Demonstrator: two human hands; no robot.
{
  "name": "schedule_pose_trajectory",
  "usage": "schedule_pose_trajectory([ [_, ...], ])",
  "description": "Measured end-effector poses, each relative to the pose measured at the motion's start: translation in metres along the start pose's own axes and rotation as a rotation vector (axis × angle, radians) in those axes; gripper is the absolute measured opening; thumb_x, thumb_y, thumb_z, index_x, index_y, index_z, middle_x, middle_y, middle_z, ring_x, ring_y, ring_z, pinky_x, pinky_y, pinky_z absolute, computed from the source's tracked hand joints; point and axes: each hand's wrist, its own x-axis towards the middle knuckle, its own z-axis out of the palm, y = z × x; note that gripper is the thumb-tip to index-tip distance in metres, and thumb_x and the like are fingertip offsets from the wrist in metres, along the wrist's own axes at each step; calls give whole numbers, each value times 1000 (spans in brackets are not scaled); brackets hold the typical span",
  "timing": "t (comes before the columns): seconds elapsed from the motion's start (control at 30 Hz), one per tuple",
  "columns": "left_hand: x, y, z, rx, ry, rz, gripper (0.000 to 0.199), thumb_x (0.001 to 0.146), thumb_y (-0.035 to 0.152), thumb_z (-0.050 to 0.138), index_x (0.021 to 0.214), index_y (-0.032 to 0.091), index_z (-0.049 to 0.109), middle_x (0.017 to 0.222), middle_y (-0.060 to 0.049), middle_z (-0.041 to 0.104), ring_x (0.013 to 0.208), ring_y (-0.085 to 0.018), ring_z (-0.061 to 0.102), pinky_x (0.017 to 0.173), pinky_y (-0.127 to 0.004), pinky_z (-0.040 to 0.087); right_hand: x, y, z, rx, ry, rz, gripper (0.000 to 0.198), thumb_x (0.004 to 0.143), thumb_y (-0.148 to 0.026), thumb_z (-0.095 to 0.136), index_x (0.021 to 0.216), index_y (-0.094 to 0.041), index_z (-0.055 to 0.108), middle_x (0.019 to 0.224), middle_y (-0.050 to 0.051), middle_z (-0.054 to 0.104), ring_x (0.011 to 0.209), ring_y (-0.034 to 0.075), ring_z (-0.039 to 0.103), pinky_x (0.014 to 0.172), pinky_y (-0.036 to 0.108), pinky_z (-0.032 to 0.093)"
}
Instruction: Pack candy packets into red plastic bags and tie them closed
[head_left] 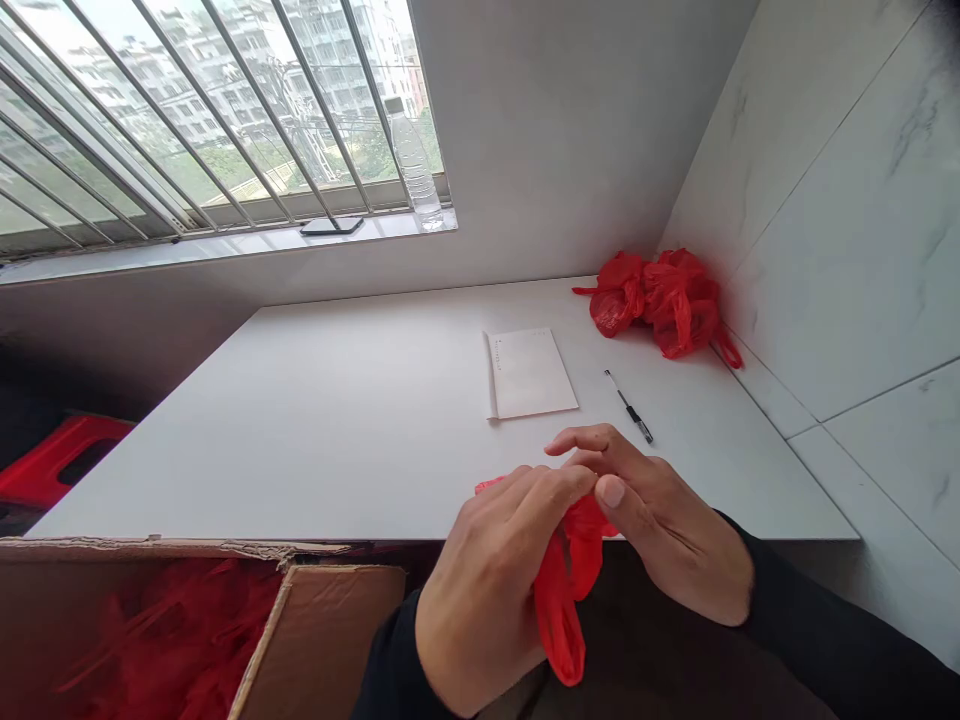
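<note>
In front of me, over the table's near edge, a thin red plastic bag is bunched up between my two hands. My left hand is closed round it, back of the hand toward me, and the bag's loops hang down below the fingers. A bit of red also shows past the left knuckles. My right hand meets the left fingertips from the right, its thumb against the bag and its forefinger stretched out above. The right fingers behind the bag are partly hidden.
On the white table lie a notepad, a pen and several knotted red bags in the far right corner. A cardboard box of red bags stands lower left. A bottle and phone rest on the sill.
</note>
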Motion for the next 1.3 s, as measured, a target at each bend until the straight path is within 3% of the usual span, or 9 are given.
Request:
schedule_pose_trajectory([
  [0.17, -9, -15, 3, 203, 216, 63, 42, 92, 6, 56, 130, 25, 58, 107, -8, 61, 86, -16, 63, 67, -26, 49, 5, 0, 0, 128, -111, 233, 48, 107, -54, 28, 133, -21, 51, 77, 1, 61, 71, 18, 61, 69, 32, 50],
  [0.4, -17, -21, 7, 110, 297, 142, 46, 94, 4, 53, 133, 27, 62, 104, -7, 60, 88, -14, 64, 70, -22, 52, 11, -1, -4, 196, -267, 145, 37, 107, -43, 39, 112, -17, 65, 85, 2, 61, 72, 14, 53, 67, 27, 45],
  [0.6, -12, -19, -4, 197, 312, 139, 54, 91, 3, 59, 137, 32, 61, 98, -4, 58, 81, -12, 61, 67, -22, 52, 11, -10, -13, 102, -136, 78, 17, 104, -33, 51, 106, -22, 64, 95, 1, 65, 91, 15, 62, 85, 27, 49],
  [0.8, -12, -34, -4, 363, 243, 113, 72, 89, 0, 56, 152, 31, 43, 126, -9, 56, 115, -22, 55, 96, -37, 50, 10, -1, -21, -158, 132, -12, 13, 103, -36, 53, 101, -25, 60, 98, 0, 64, 92, 16, 61, 82, 29, 48],
  [0.9, -33, -57, 3, 367, 345, -30, 62, 94, 5, 54, 148, 33, 49, 130, -8, 56, 120, -23, 53, 100, -38, 45, 2, 17, -29, -335, 174, 52, 18, 104, -40, 50, 100, -25, 59, 104, 3, 65, 92, 18, 61, 60, 27, 43],
  [1.03, -62, -85, 17, 137, 503, -436, 25, 100, 27, 54, 116, 27, 73, 100, -5, 65, 93, -18, 61, 84, -32, 48, -11, 46, -37, -404, 128, 258, 28, 103, -47, 46, 97, -23, 58, 93, 5, 68, 87, 20, 63, 50, 27, 37],
  [1.1, -65, -87, 26, -93, 543, -606, 30, 100, 41, 53, 99, 20, 74, 81, -3, 64, 73, -16, 59, 70, -30, 49, -13, 56, -35, -341, 85, 319, 31, 104, -49, 44, 95, -22, 58, 94, 5, 69, 87, 21, 64, 56, 28, 44],
  [1.17, -58, -80, 35, -383, 593, -715, 38, 98, 51, 52, 108, 18, 68, 76, -2, 62, 63, -16, 56, 56, -29, 48, -11, 60, -29, -244, 78, 321, 30, 103, -49, 45, 94, -22, 56, 110, 7, 69, 97, 22, 66, 70, 31, 53],
  [1.3, -35, -56, 57, -717, 604, -750, 56, 89, 48, 68, 134, 21, 47, 107, -8, 67, 86, -21, 66, 61, -29, 55, -10, 51, -3, -135, -14, 262, 27, 103, -47, 45, 94, -23, 52, 127, 10, 65, 117, 25, 62, 96, 41, 53],
])
